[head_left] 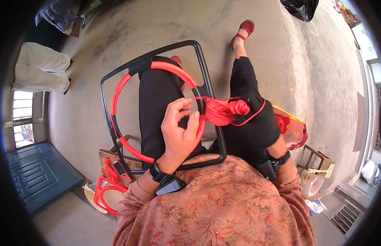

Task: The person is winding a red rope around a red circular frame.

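Observation:
A black metal frame (pixel 205 67) lies across my lap. A ring (pixel 173 67) inside it is wrapped in red cord along several stretches, with bare black gaps between. My left hand (pixel 177 130) is over the right part of the ring, its fingers loosely curled and the thumb apart from them. A thin strand passes by its fingertips. A bundle of red cord (pixel 220 112) crosses the frame's right bar, and a loop runs from it over my right knee. Only the wrist of my right hand (pixel 276 148) shows; its fingers are hidden by the knee.
A red bag (pixel 295 129) with cord in it stands right of my knee, near a small wooden stool (pixel 311 158). At lower left are a phone (pixel 122 171) and a red-wrapped frame (pixel 101 197). A person's pale trousers (pixel 43 67) show at upper left, a black bag (pixel 302 9) at upper right.

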Tool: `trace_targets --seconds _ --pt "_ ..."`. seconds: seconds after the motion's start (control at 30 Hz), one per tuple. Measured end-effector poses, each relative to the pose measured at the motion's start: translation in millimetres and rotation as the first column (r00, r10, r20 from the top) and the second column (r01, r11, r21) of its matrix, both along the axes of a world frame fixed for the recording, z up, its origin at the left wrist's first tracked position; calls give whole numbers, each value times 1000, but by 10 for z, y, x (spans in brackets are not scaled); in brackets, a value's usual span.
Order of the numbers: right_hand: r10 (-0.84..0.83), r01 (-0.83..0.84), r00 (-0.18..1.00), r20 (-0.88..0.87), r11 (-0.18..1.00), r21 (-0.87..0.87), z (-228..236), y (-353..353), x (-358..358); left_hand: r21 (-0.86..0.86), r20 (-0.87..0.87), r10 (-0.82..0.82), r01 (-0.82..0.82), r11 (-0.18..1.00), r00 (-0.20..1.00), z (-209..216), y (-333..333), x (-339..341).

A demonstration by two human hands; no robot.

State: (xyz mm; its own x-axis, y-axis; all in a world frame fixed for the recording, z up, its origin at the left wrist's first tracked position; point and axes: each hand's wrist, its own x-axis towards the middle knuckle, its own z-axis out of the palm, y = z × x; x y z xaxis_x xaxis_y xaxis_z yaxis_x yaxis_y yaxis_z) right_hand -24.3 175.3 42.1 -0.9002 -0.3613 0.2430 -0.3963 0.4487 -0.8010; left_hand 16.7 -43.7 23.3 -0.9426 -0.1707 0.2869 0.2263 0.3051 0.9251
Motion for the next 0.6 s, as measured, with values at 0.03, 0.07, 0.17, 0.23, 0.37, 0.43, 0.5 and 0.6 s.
trace_targets --seconds 0.03,0.07,0.17,0.23,0.37,0.43,0.5,0.6 --pt "15 3 997 -75 973 230 55 162 -17 92 111 -8 -2 996 994 3 12 5" --pt "-52 69 997 -55 925 374 -30 355 -7 184 215 -30 -10 983 976 11 26 9" --pt "-401 405 839 368 912 72 -902 1255 18 210 314 -155 90 974 937 6 39 -59" --pt "-344 773 561 753 543 -328 -1010 1568 43 231 342 -196 120 966 919 -70 30 -69" --pt "-177 785 619 765 149 -601 -1190 1680 162 367 453 -276 105 924 848 -6 -3 -53" --pt "-2 689 675 737 359 -630 -1154 1550 170 463 454 -326 92 881 829 17 41 -88" --pt "84 604 647 758 551 -576 -810 937 79 465 459 -318 81 882 829 -18 23 -53" --pt "121 446 634 764 750 -489 -409 172 66 488 461 -336 81 869 822 -3 35 -64"
